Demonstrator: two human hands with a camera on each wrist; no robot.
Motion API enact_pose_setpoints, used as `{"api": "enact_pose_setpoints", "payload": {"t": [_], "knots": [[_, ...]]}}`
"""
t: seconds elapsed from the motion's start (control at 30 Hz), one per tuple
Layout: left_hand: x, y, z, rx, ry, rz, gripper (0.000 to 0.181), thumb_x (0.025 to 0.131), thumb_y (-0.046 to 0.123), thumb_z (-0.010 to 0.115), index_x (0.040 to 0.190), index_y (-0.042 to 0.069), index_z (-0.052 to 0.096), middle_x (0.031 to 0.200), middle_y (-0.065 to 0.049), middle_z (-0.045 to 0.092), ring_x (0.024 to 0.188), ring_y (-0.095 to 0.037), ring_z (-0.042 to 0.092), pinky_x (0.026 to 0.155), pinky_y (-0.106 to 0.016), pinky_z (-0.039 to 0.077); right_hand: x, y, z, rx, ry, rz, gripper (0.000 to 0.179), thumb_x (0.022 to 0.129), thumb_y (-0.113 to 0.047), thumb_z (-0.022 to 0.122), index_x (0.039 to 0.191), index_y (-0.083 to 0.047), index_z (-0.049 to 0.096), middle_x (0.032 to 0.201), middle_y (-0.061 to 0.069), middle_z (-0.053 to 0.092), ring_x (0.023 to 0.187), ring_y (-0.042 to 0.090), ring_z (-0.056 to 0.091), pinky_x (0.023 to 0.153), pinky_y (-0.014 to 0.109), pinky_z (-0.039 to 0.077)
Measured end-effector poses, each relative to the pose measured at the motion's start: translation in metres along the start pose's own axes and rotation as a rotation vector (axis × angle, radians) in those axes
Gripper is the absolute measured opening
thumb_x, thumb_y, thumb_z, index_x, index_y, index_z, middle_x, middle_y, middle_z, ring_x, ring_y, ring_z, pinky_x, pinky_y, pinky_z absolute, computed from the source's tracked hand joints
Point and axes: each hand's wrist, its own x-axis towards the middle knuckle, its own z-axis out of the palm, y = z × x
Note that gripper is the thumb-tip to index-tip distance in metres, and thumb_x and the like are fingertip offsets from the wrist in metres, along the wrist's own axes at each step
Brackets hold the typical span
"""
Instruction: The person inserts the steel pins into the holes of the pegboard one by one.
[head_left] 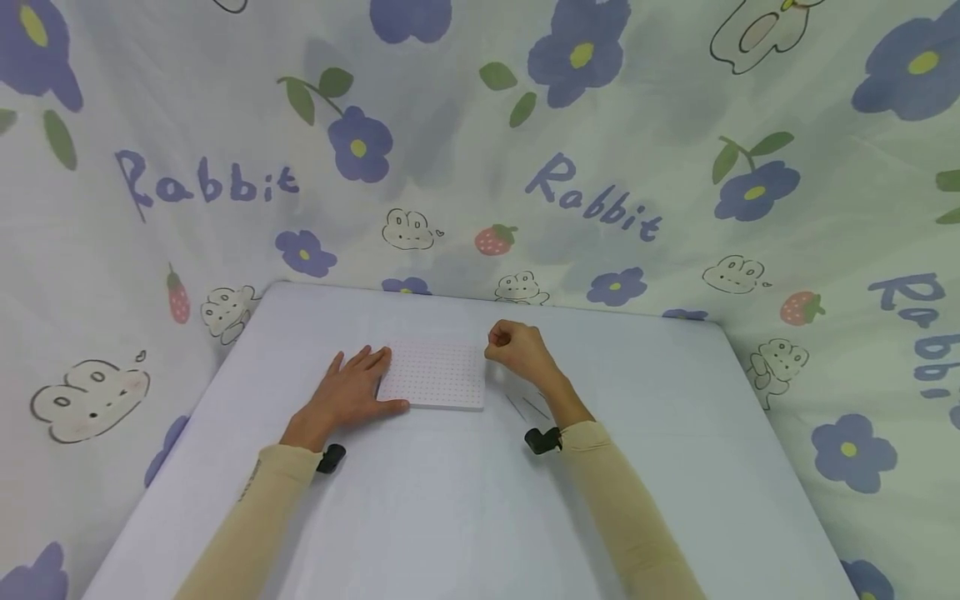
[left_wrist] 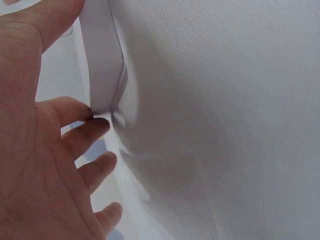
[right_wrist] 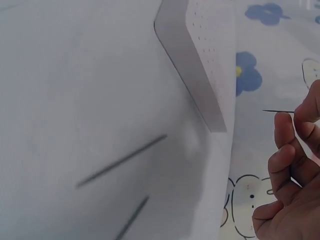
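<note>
A white square board (head_left: 435, 375) with rows of small holes lies flat on the table. My left hand (head_left: 348, 392) rests at its left side, fingers spread, the thumb along the front edge. In the left wrist view, the thumb and index fingertip touch the side of the board (left_wrist: 102, 60). Just past the board's right edge, my right hand (head_left: 521, 350) is raised above the table. Between its thumb and index finger it pinches a thin dark needle (right_wrist: 277, 111), whose pointed end sticks out; the rest is hidden by the fingers.
Two more thin dark needles (right_wrist: 122, 161) lie on the white table (head_left: 420, 517) to the right of the board, below my right wrist. A curtain (head_left: 465, 167) printed with flowers and rabbits surrounds the table at the back and sides.
</note>
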Motion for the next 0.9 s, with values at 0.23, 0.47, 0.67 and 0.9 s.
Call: {"api": "enact_pose_setpoints", "payload": {"t": [0.23, 0.47, 0.67, 0.9], "knots": [[0.0, 0.0, 0.001, 0.006, 0.001, -0.003, 0.111, 0.081, 0.076, 0.063, 0.157, 0.001, 0.031, 0.163, -0.016, 0.031, 0.151, -0.042, 0.022, 0.117, -0.07, 0.007, 0.002, 0.001, 0.013, 0.038, 0.0, 0.007, 0.01, 0.082, -0.021, 0.069, 0.09, -0.016, 0.066, 0.086, -0.002, 0.066, 0.079, 0.016, 0.06, 0.063, 0.027, 0.05], [-0.001, 0.002, 0.0, -0.003, -0.005, -0.01, 0.11, 0.081, 0.075, 0.064, 0.157, 0.002, 0.032, 0.163, -0.015, 0.031, 0.151, -0.041, 0.022, 0.118, -0.069, 0.007, 0.003, 0.004, 0.02, 0.033, -0.01, 0.028, 0.007, 0.082, -0.021, 0.068, 0.088, -0.019, 0.065, 0.083, -0.002, 0.068, 0.074, 0.016, 0.06, 0.058, 0.027, 0.049], [-0.002, 0.002, -0.001, 0.001, 0.001, -0.005, 0.111, 0.081, 0.076, 0.063, 0.157, 0.001, 0.032, 0.163, -0.016, 0.031, 0.151, -0.042, 0.022, 0.117, -0.07, 0.007, 0.002, 0.007, 0.024, 0.042, -0.026, 0.053, 0.008, 0.083, -0.022, 0.069, 0.09, -0.02, 0.065, 0.085, -0.002, 0.069, 0.074, 0.016, 0.061, 0.059, 0.028, 0.05], [-0.003, 0.003, -0.002, 0.009, 0.001, -0.005, 0.111, 0.081, 0.076, 0.063, 0.156, 0.001, 0.032, 0.162, -0.017, 0.032, 0.15, -0.043, 0.023, 0.117, -0.07, 0.008, 0.002, 0.006, 0.026, 0.035, -0.041, 0.057, 0.008, 0.084, -0.023, 0.069, 0.091, -0.02, 0.065, 0.085, -0.001, 0.069, 0.074, 0.017, 0.061, 0.06, 0.028, 0.05]]}}
